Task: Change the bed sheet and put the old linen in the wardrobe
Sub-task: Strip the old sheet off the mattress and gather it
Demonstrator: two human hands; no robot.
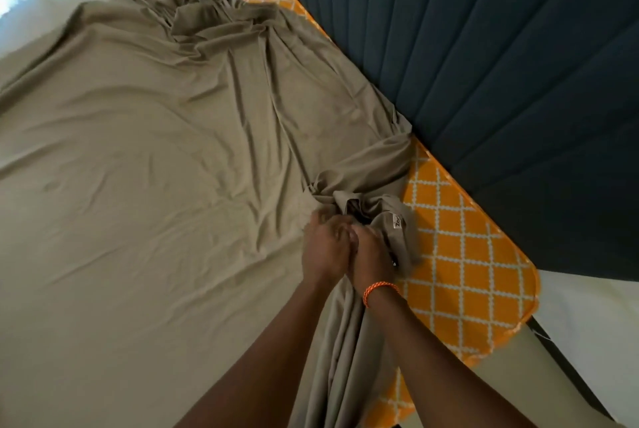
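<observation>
A taupe bed sheet [145, 158] lies rumpled over most of the mattress [460, 255], whose orange cover with a white diamond pattern shows bare along the headboard side. The sheet's near corner is bunched up, with a small white label showing on it. My left hand [325, 248] and my right hand [371, 256] are side by side, both gripping that bunched corner. An orange braided band is on my right wrist. More sheet is piled in folds at the far corner.
A dark blue padded headboard [501, 64] runs along the right of the mattress. A white wall [587, 317] shows at the lower right, and a bright white area lies beyond the bed at the top left.
</observation>
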